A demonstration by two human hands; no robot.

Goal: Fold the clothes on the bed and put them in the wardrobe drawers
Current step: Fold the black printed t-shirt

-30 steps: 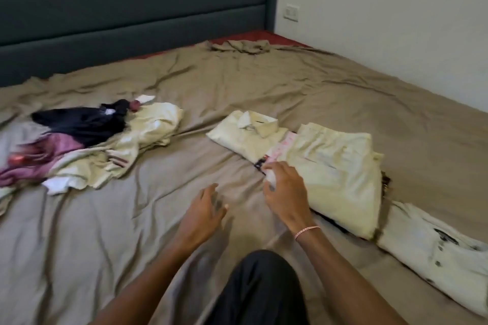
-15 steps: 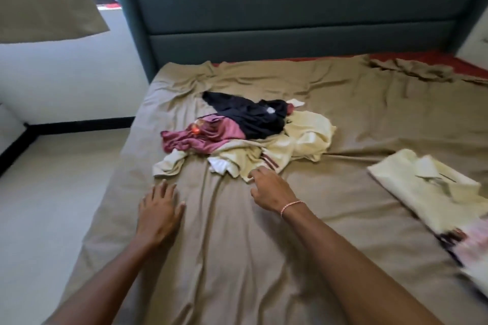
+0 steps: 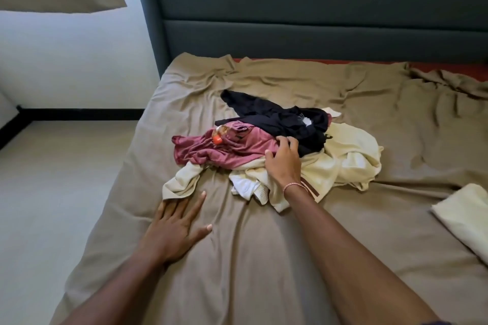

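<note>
Crumpled maroon fabric top (image 3: 211,153) is lying crosswise just ahead; right hand (image 3: 284,163) is touching its right end, fingers bent, grip unclear. Left hand (image 3: 174,229) is resting flat on the tan bedsheet (image 3: 264,258), farther back.

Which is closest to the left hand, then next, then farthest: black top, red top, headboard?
1. Red top, front left of the pile.
2. Black top, behind it, at the pile's back.
3. Headboard, far end of the bed.
</note>
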